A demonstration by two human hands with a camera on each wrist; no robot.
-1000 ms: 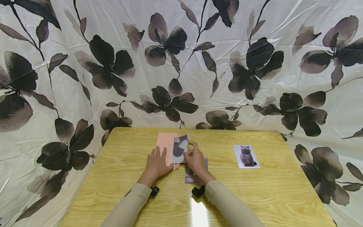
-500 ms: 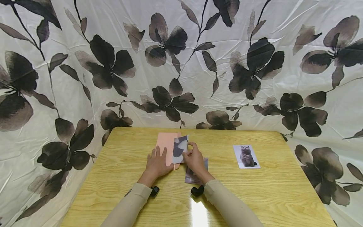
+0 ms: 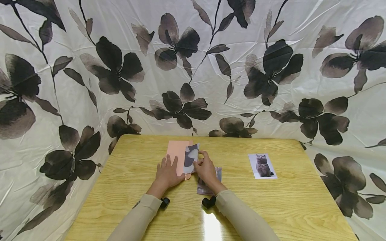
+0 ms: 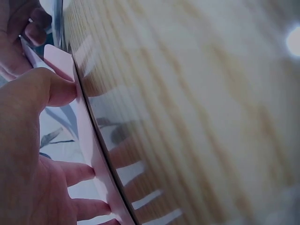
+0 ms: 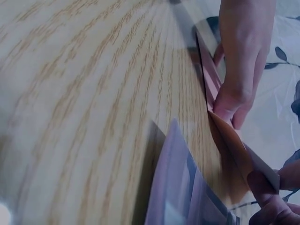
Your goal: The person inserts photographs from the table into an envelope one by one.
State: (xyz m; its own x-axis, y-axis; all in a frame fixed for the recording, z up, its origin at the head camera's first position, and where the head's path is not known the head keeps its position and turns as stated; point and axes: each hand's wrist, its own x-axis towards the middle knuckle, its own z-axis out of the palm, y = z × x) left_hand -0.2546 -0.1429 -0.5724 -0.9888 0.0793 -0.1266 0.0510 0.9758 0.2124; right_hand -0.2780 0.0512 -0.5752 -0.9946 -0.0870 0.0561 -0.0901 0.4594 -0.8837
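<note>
Basically a grey-and-white card (image 3: 190,160) pinched at its right edge, right over some pink paper (image 3: 175,149).
So the card's mostly pale with big rounded dark-grey patches, and it sits just left of the grip, overlapping the pink paper's right side; can't tell if it's tucked in. Right hand (image 3: 207,170) reaches in at an angle, thumb and a bent finger closed on that edge. Left hand (image 3: 167,174), beyond the card from that pinch, has its fingers spread over the pink paper. Shiny purplish stack (image 3: 203,189) below the grip, cat picture (image 3: 263,166) well off to its right.
</note>
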